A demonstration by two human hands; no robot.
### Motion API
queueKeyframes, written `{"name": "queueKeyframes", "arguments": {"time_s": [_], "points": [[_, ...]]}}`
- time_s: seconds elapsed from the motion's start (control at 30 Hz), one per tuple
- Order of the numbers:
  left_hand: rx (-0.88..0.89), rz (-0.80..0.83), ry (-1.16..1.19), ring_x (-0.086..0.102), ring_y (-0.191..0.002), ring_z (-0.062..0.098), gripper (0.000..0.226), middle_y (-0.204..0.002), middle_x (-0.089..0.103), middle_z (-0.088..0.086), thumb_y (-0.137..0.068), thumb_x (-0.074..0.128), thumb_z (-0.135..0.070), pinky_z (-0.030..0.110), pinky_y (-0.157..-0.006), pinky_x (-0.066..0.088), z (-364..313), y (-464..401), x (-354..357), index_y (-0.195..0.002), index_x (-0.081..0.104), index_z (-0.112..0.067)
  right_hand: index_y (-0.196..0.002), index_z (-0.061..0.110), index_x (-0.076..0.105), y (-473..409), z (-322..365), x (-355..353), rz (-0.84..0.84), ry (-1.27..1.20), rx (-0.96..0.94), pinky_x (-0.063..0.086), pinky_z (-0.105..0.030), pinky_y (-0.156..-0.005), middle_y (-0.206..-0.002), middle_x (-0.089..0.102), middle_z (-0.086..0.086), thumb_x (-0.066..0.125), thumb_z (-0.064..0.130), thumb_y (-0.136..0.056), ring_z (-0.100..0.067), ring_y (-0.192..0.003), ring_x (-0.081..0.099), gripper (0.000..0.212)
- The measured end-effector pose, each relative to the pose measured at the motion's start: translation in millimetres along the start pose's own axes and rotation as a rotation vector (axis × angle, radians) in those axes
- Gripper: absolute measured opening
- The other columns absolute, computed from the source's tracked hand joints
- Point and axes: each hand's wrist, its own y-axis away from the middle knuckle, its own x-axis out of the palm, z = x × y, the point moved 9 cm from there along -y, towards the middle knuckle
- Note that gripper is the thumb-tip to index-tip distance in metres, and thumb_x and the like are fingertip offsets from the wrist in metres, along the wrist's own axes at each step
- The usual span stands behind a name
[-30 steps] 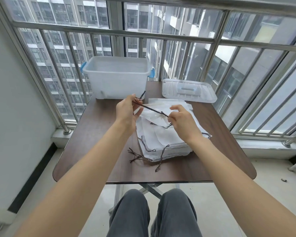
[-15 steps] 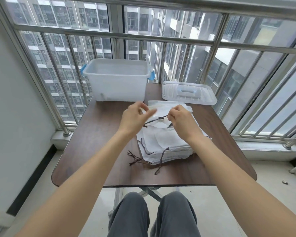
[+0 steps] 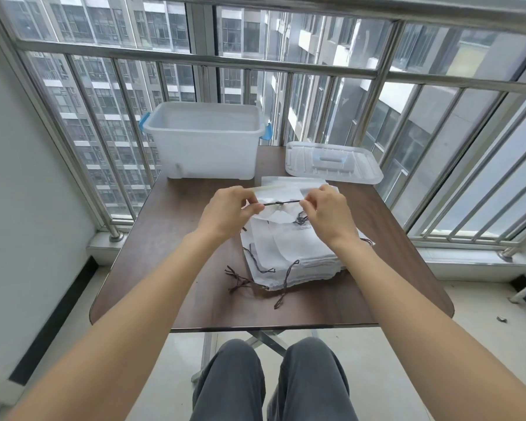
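Pinching a dark cord [image 3: 281,203] between curled fingertips, my left hand [image 3: 225,212] and right hand [image 3: 328,214] hold it taut, its long axis running left to right with a small knot midway, just above the far end of the stack of white bags [image 3: 292,253]. Beyond, the open-topped bin [image 3: 205,147] stands at the far edge of the table [image 3: 170,268]; I cannot make out any contents through its cloudy walls, and its lid [image 3: 331,162] lies flat to its right. Bare tabletop lies left of the stack and along the near edge.
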Motion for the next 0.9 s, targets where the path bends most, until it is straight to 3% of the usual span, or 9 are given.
{"name": "queueKeyframes", "arguments": {"time_s": [0.1,0.17,0.33,0.4,0.5,0.6,0.7,0.8,0.9], "points": [[-0.122,0.089,0.104,0.052,-0.077,0.013,0.021,-0.081,0.048,-0.009,-0.085,0.063,-0.040,0.036,-0.073,0.047,13,0,4,-0.068,0.064,-0.027,-0.066,0.001,0.063,1,-12,-1,0.050,-0.394,0.238,0.032,-0.020,-0.055,-0.065,0.057,-0.003,0.063,0.017,-0.084,-0.008,-0.062,0.049,0.024],[-0.153,0.106,0.186,0.053,-0.075,0.012,0.025,-0.078,0.051,-0.012,-0.085,0.063,-0.039,0.041,-0.083,0.043,12,1,5,-0.062,0.063,-0.029,-0.063,0.010,0.060,3,-14,3,0.074,-0.742,0.399,0.035,-0.020,-0.056,-0.064,0.058,0.001,0.065,0.018,-0.083,-0.007,-0.060,0.050,0.022],[-0.163,0.167,0.459,0.059,-0.062,0.008,0.023,-0.077,0.065,-0.004,-0.091,0.059,-0.026,0.023,-0.064,0.043,0,6,11,-0.069,0.060,-0.016,-0.077,0.013,0.055,5,4,19,0.168,-1.650,0.591,0.035,-0.013,-0.040,-0.092,0.068,-0.006,0.055,0.014,-0.091,-0.005,-0.058,0.059,0.013],[-0.192,0.195,0.512,0.059,-0.061,0.008,0.023,-0.079,0.065,-0.005,-0.093,0.057,-0.025,0.014,-0.057,0.039,0,9,15,-0.071,0.058,-0.016,-0.078,0.012,0.054,6,13,23,0.235,-1.810,0.587,0.040,-0.012,-0.042,-0.101,0.068,-0.009,0.050,0.013,-0.093,-0.005,-0.063,0.064,0.015],[-0.271,0.210,0.722,0.058,-0.063,0.010,0.024,-0.078,0.065,-0.007,-0.092,0.057,-0.028,0.019,-0.059,0.036,3,12,18,-0.071,0.060,-0.018,-0.082,0.014,0.059,6,13,26,0.204,-1.789,0.564,0.040,-0.011,-0.042,-0.084,0.070,-0.001,0.054,0.018,-0.092,-0.004,-0.059,0.063,0.012],[-0.347,0.171,1.034,0.050,-0.056,0.009,0.024,-0.074,0.062,-0.007,-0.092,0.057,-0.028,0.017,-0.048,0.031,3,12,17,-0.072,0.060,-0.016,-0.079,0.016,0.063,7,5,28,0.153,-1.579,0.563,0.033,-0.012,-0.038,-0.063,0.058,0.006,0.062,0.026,-0.088,-0.003,-0.043,0.048,0.013],[-0.433,0.146,1.205,0.045,-0.048,0.002,0.023,-0.082,0.063,-0.008,-0.092,0.056,-0.031,0.012,-0.039,0.032,3,12,18,-0.074,0.064,-0.017,-0.076,0.011,0.062,6,0,29,0.121,-1.435,0.559,0.032,-0.012,-0.038,-0.057,0.046,0.004,0.064,0.023,-0.087,-0.004,-0.039,0.038,0.016],[-0.383,0.189,1.437,0.039,-0.043,0.001,0.025,-0.098,0.069,-0.006,-0.096,0.049,-0.024,0.009,-0.036,0.027,-11,9,16,-0.083,0.070,-0.017,-0.076,0.006,0.063,5,1,30,0.137,-1.388,0.559,0.034,-0.011,-0.041,-0.052,0.048,0.005,0.056,0.013,-0.092,-0.004,-0.040,0.039,0.018],[-0.274,0.209,1.370,0.032,-0.044,0.000,0.020,-0.106,0.069,-0.001,-0.096,0.048,-0.015,0.006,-0.037,0.026,-24,8,12,-0.100,0.067,-0.014,-0.087,0.002,0.064,5,5,32,0.175,-1.445,0.547,0.043,-0.011,-0.047,-0.060,0.054,0.002,0.044,-0.001,-0.092,-0.003,-0.044,0.049,0.020]]}}
